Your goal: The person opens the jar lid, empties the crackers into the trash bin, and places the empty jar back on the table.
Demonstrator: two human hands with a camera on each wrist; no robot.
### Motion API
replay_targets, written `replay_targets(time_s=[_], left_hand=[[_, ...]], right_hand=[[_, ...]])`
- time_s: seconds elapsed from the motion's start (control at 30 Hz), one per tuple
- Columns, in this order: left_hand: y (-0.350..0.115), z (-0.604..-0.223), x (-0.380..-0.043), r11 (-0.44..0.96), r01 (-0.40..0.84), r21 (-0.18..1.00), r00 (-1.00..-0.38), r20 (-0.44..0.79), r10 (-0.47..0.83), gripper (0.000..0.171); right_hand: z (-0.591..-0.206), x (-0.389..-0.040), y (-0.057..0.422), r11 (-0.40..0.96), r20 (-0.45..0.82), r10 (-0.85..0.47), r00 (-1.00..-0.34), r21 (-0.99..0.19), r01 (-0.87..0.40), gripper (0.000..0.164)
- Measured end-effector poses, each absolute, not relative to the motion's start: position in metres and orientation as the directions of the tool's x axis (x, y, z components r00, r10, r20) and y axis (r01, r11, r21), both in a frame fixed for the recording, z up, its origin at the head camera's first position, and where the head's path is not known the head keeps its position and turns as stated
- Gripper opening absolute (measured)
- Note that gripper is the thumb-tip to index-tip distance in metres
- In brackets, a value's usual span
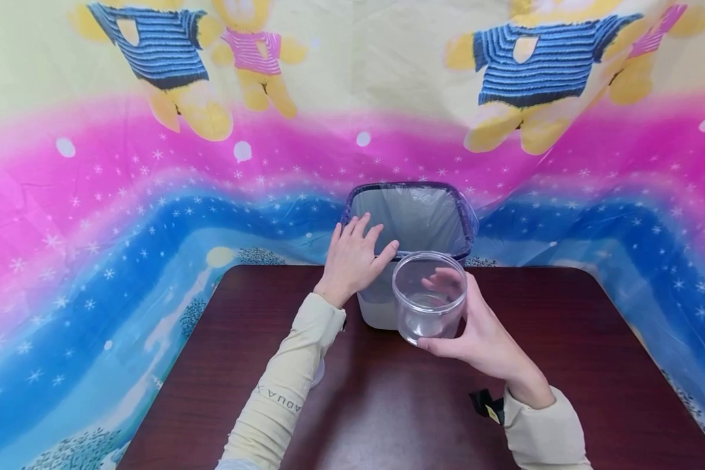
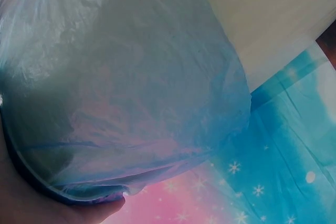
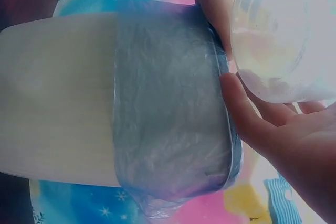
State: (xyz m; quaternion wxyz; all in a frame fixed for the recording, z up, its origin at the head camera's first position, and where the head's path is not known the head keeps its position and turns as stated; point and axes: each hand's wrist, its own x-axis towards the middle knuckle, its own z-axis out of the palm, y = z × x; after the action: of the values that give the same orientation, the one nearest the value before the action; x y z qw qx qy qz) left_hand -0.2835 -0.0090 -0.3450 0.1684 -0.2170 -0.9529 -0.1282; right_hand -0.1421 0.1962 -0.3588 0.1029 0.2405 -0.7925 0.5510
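Observation:
A pale bin with a thin, translucent bluish bag lining it and folded over its rim stands at the table's back edge. My left hand is at the bin's left rim, fingers spread and mostly straight; in the left wrist view, part of it lies along the bagged rim at the lower left. With my right hand, I grip a clear round plastic jar in front of the bin's right front corner, thumb low on its near side and fingers round the far side. Through the jar's clear wall, fingers show.
The dark reddish-brown table spreads in front of the bin. A small clear round piece lies on it, mostly hidden under my left sleeve. Behind hangs a colourful cloth printed with bears and snowflakes.

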Motion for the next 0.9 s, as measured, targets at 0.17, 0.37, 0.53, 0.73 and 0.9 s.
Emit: replay_targets(time_s=[0.17,0.37,0.53,0.73,0.9], left_hand=[[-0.008,-0.346,-0.284,0.872,0.457,0.174,-0.850,0.376,0.370,0.064],[-0.009,-0.346,-0.283,0.870,0.461,0.172,-0.846,0.382,0.373,0.064],[-0.009,-0.347,-0.283,0.870,0.462,0.173,-0.843,0.389,0.370,0.064],[-0.009,-0.347,-0.283,0.870,0.461,0.175,-0.843,0.394,0.367,0.064],[-0.009,-0.347,-0.283,0.871,0.461,0.170,-0.842,0.393,0.369,0.064]], right_hand=[[-0.362,-0.142,0.195,0.311,0.421,-0.277,-0.864,-0.812,-0.495,0.094],[-0.366,-0.141,0.194,0.333,0.408,-0.285,-0.867,-0.806,-0.489,0.093],[-0.370,-0.141,0.194,0.340,0.390,-0.291,-0.874,-0.811,-0.476,0.093],[-0.373,-0.141,0.194,0.354,0.384,-0.301,-0.873,-0.805,-0.477,0.092],[-0.376,-0.141,0.194,0.372,0.383,-0.310,-0.870,-0.794,-0.481,0.093]])
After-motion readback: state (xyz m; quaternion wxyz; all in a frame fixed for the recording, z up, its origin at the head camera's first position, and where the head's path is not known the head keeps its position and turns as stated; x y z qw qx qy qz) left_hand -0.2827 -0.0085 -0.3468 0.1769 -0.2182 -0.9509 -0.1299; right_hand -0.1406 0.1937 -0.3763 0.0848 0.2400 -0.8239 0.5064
